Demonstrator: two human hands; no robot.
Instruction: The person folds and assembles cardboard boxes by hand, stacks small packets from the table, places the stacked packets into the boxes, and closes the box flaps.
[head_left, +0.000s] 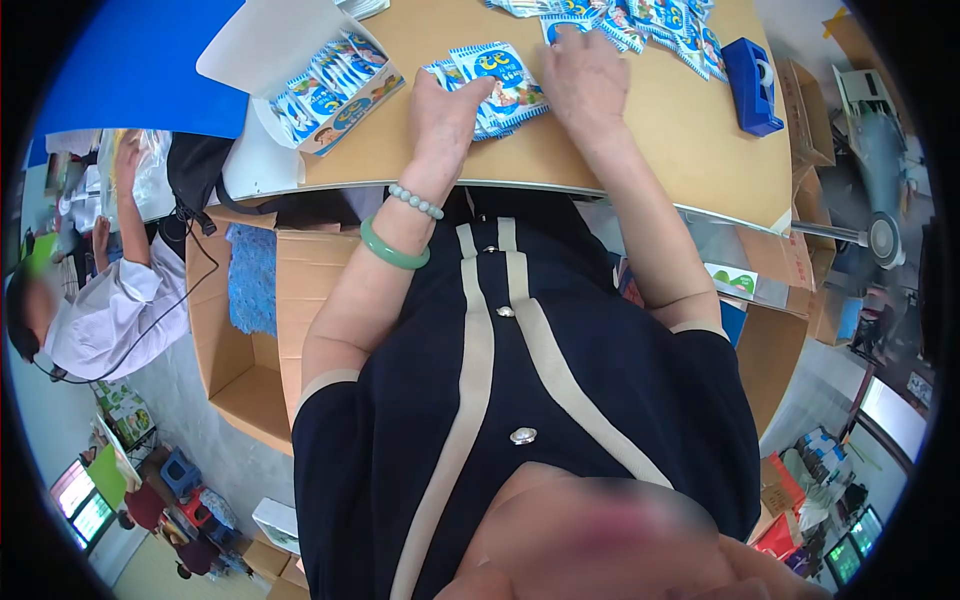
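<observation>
My left hand [447,112] is closed on a small stack of blue-and-white printed packets [497,72], its thumb lying across the top one. The stack is at the near part of the tan table [680,150]. To the right, my right hand [585,85] reaches forward, fingers slightly apart, with the fingertips on a packet [565,27] at the edge of a loose pile [670,22]. Left of my hands, an open white carton [357,112] holds a row of similar packets [325,88]. Its lid is raised.
A blue tape dispenser [752,88] stands at the table's right side. A blue surface [140,70] adjoins on the left. Open cardboard boxes [245,385] sit below the table. Another person in a white shirt [125,300] works at far left; a fan [884,240] is at right.
</observation>
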